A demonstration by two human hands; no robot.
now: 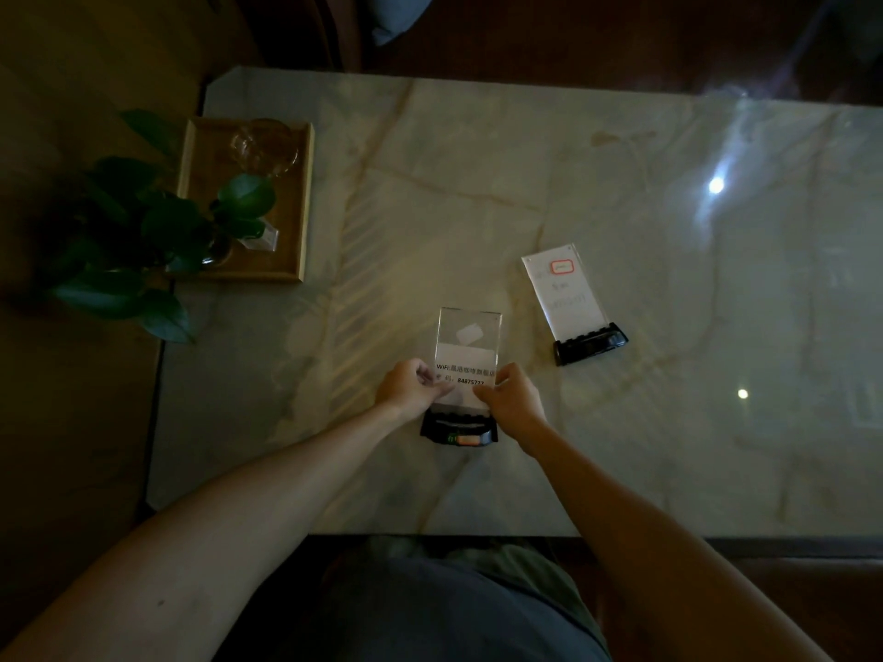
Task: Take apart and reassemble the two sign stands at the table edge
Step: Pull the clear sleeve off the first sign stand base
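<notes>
Dim from where I sit; a wooden tray with a glass and a leafy plant sits at the table's far-left corner, clear of everything; two sign stands: one right of centre, leaning away; the near sign stand stands upright on its black base toward the near edge; left hand and right hand pinch its clear panel's lower sides.

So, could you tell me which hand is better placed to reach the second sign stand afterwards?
The right hand. The second sign stand sits on its side of the marble table; the left hand would have to cross over.
</notes>
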